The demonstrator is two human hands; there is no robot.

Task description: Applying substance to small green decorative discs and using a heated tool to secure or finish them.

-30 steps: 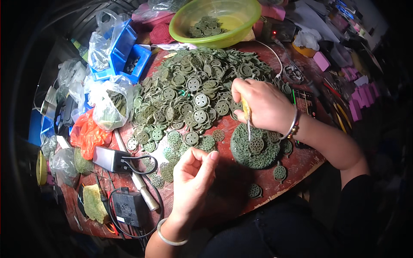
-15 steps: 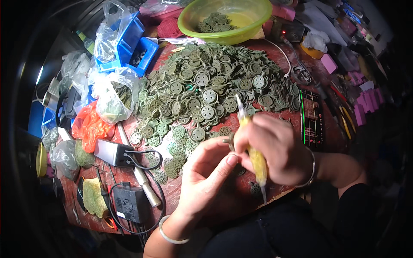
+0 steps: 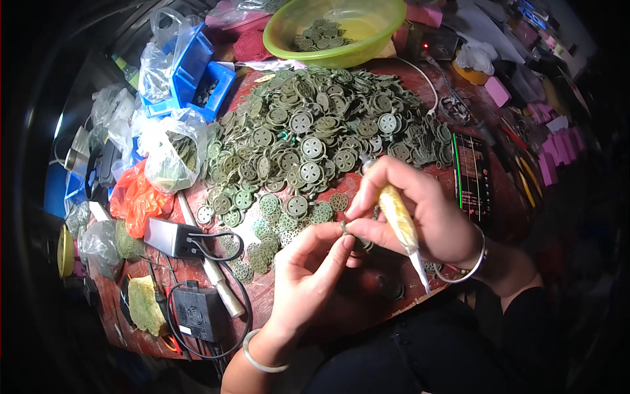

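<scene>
My left hand (image 3: 305,266) pinches a small dark green metal piece (image 3: 344,227) between thumb and fingertips; most of it is hidden. Against the same piece, the thumb and index finger of my right hand (image 3: 420,213) close in. A yellow-wrapped, pen-like tool (image 3: 395,215) with tapered ends lies in my right hand, its white end slanting down toward me. Beyond both hands rises a large heap of greenish round metal pendants (image 3: 315,125) with cut-out patterns. Flat openwork discs (image 3: 262,253) lie beside my left hand.
A yellow-green basin (image 3: 335,59) holding some pendants stands at the back. Blue bins (image 3: 213,92), plastic bags (image 3: 174,154), a black box with cables (image 3: 197,308) and a sponge (image 3: 144,305) crowd the left. A phone (image 3: 472,177) and pliers (image 3: 525,180) lie right.
The yellow tool has been turned over in my right hand, its white tapered end now pointing down toward me. My right fingertips have come to the small metal piece.
</scene>
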